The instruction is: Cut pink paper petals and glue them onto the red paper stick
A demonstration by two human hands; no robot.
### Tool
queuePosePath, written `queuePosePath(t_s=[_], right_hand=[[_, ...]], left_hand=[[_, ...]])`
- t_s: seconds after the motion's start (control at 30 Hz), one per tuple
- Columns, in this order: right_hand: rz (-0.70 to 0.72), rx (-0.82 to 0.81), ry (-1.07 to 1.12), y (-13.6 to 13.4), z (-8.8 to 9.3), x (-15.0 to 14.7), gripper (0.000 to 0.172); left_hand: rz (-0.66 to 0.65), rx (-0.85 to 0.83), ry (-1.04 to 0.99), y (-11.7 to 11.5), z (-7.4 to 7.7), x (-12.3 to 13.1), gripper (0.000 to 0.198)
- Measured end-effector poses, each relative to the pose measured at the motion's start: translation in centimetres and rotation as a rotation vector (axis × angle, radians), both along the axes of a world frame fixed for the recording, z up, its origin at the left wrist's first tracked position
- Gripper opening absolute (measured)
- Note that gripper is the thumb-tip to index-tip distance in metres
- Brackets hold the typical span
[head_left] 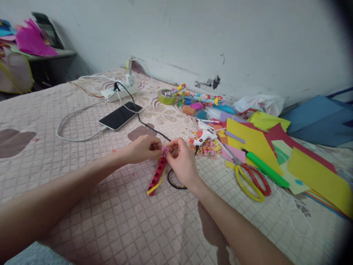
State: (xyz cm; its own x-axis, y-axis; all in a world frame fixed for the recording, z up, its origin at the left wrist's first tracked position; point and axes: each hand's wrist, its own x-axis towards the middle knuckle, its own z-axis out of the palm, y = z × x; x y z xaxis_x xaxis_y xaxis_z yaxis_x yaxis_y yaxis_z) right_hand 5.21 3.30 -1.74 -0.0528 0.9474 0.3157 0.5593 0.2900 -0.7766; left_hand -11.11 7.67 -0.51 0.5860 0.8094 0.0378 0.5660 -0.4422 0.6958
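Left hand [143, 149] and right hand [184, 162] – fingertips pinching a small pink piece [165, 150] from either side; dark-spotted red strip [158, 173], directly below it, over quilted cloth [110, 206]; yellow strip [156, 186], along its lower end; white glue gun [203, 136], right of the hands; scissors [249, 180], red-and-yellow handled – beside green cutter [267, 169].

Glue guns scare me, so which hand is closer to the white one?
Right. The right hand is just left of the glue gun, not touching it; the left hand is farther left, across the pink piece.
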Motion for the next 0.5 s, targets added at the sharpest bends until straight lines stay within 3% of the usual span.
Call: queuePosePath(t_s=[0.5], right_hand=[[-0.011,0.027,-0.039,-0.02,0.23,0.04,0.010]], left_hand=[[0.013,-0.023,0.007,0.04,0.13,0.06,0.018]])
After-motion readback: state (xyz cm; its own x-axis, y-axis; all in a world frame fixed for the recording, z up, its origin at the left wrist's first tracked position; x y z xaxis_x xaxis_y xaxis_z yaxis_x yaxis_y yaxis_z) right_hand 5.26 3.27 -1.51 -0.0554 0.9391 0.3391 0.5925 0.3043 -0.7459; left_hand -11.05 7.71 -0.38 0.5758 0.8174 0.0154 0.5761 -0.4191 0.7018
